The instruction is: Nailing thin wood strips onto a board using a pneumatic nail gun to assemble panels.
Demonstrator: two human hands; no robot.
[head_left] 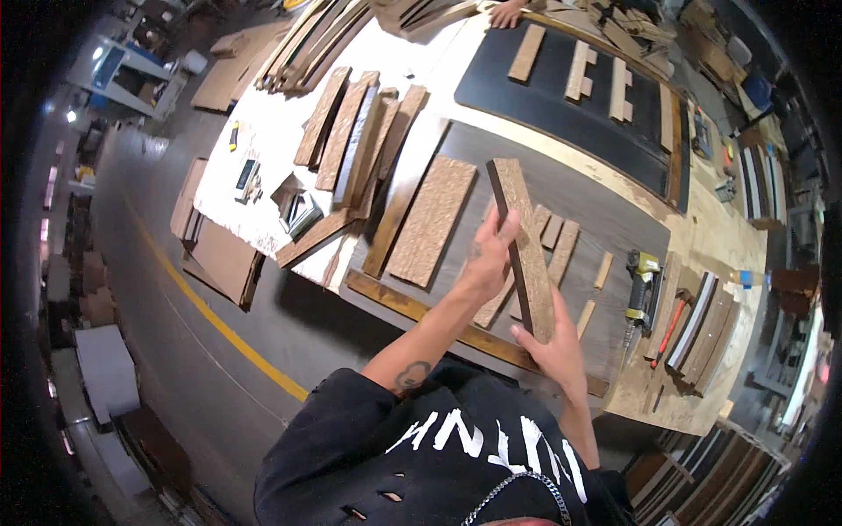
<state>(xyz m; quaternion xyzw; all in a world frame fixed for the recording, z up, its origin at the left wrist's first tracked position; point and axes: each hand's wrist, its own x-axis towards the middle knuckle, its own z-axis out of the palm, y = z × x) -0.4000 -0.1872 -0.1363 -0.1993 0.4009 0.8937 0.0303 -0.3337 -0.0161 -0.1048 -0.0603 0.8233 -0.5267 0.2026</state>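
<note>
Particleboard strip (529, 263) fills my right grip (557, 352) at its near end and my left grip (488, 259) farther along, likely, I judge remotely, to balance it above the grey panel (624, 250); beyond, across the counter (274, 131), a black panel (551, 92) carries several narrow slats (526, 54), spaced apart.

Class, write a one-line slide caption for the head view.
Left hand and right hand hold a wood-coloured strip over a grey panel, red-handled hammer at right.
</note>
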